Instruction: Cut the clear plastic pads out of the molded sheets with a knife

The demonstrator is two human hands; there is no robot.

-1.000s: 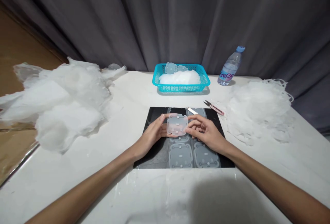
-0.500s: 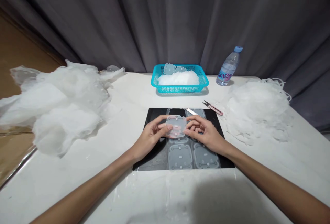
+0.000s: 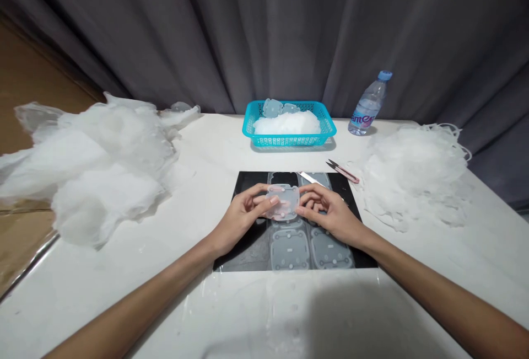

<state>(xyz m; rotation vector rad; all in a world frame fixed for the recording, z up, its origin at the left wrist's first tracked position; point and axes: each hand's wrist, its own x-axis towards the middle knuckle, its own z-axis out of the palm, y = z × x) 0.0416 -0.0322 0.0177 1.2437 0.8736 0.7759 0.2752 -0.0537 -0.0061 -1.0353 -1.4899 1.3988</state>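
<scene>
A small translucent rounded-square piece (image 3: 285, 196), soft-looking and with small round studs and slots, is held up between my two hands. My left hand (image 3: 248, 213) grips it from the left, thumb on its face and fingers behind. At its right edge, my right hand (image 3: 328, 213) pinches with thumb and forefinger, the other fingers curled. Beneath lies a black mat (image 3: 248, 248) bearing a translucent sheet (image 3: 290, 248) of several similar shapes. One shape's place at the top shows black. A slim white tool (image 3: 311, 178), partly hidden by my right hand, rests on the sheet.
Pink-handled thread snips (image 3: 344, 171) lie behind the mat's right corner. Farther back stand a turquoise basket (image 3: 289, 141) with translucent pieces and a water bottle (image 3: 367, 105). A large translucent heap (image 3: 107, 166) is at left, a pile of thin trimmings (image 3: 417, 177) at right.
The left thumb has slid slightly right and up across the piece's face. Both hands otherwise keep their hold, and the camera view has shifted very slightly.
</scene>
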